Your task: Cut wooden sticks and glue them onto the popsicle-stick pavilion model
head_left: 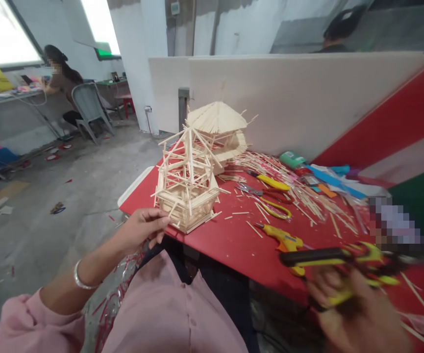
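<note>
Left hand (pixel 141 230) is at the near-left corner of the red bench (pixel 241 245), with a bangle on the wrist and a pink sleeve. Thumb and fingertips are drawn together, pinching the near-left corner of the base of the stick tower (pixel 186 189). The thumb is on top of the base edge and the other fingers are curled just under it.

The tower stands upright on the bench at that near-left corner, an open frame of thin wooden sticks on a hexagon-like base. It lies wholly beyond and to the right of the fingers, which meet only the base rim.

Right hand (pixel 359 314) is low at the near-right edge and heavily motion-blurred. Its fingers are wrapped around the handles of a yellow-and-black cutter (pixel 329 260), held above the bench edge. I cannot tell whether the blades are open.

Behind the tower, touching or just beside it, is a roofed stick house (pixel 219 127) toward the far-left edge. A yellow glue gun (pixel 283 239) lies mid-bench, between the tower and the cutter. Loose sticks (pixel 300 191) are scattered across the middle with yellow-handled pliers (pixel 276 208) among them. A white partition board (pixel 307 93) runs along the far edge. A seated person (pixel 62 78) is at another table, far left.
</note>
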Available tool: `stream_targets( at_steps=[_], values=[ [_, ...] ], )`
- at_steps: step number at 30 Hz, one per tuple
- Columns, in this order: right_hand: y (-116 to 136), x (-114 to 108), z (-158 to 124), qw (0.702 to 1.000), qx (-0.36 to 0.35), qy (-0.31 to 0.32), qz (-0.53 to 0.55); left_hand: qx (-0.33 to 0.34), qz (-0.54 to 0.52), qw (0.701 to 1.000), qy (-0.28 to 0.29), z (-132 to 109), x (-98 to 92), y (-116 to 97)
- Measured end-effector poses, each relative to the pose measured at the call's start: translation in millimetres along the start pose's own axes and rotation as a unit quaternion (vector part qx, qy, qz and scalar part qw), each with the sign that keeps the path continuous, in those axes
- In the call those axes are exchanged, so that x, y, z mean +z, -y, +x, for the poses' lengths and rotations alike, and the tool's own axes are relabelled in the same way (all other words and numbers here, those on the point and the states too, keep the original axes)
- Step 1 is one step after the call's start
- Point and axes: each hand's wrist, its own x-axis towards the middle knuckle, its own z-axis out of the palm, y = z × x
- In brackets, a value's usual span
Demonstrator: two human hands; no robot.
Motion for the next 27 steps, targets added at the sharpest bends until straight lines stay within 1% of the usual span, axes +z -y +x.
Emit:
stream_targets(
  at_steps=[1,3,5,7,9,10,11,12,16,21,22,25,27],
  values=[
    [-9.1,18.8,-2.6,0.998,0.025,0.037,0.048,-0.018,-0.014,1.0,0.007,0.3,0.7,0.9],
    [-24.3,52.2,-10.5,0.981,0.07,0.118,0.134,-0.035,-0.034,0.999,0.015,0.2,4.4,2.0],
    [-37.8,76.3,-19.1,0.95,0.121,0.207,0.199,-0.041,-0.046,0.998,0.019,0.1,8.0,1.8],
    [-52.6,91.5,-24.8,0.9,0.191,0.305,0.246,-0.043,-0.054,0.997,0.017,0.8,9.5,1.3],
    [-68.1,101.3,-26.7,0.836,0.267,0.393,0.275,-0.044,-0.058,0.997,0.007,2.0,8.5,1.1],
    [-74.9,105.0,-26.5,0.81,0.296,0.418,0.284,-0.044,-0.056,0.997,0.001,2.5,7.4,1.2],
    [-80.3,107.8,-26.1,0.795,0.315,0.427,0.293,-0.044,-0.05,0.998,-0.006,2.8,6.1,1.3],
    [-83.9,109.7,-25.5,0.788,0.325,0.424,0.306,-0.044,-0.04,0.998,-0.013,2.9,4.7,1.4],
    [-83.9,106.3,-24.4,0.792,0.313,0.372,0.369,-0.038,0.013,0.999,-0.03,2.3,0.8,4.2],
    [-84.8,97.5,-24.1,0.8,0.317,0.357,0.363,-0.039,0.051,0.997,-0.04,4.6,-1.6,16.7],
    [-85.7,97.3,-23.5,0.809,0.312,0.347,0.358,-0.036,0.05,0.997,-0.05,4.9,-3.0,19.5],
    [-84.3,96.3,-20.7,0.862,0.269,0.284,0.322,-0.007,0.059,0.995,-0.081,4.2,-10.4,26.5],
    [-80.7,92.9,-18.6,0.886,0.25,0.261,0.29,0.018,0.089,0.992,-0.089,3.1,-16.3,29.8]
  ],
)
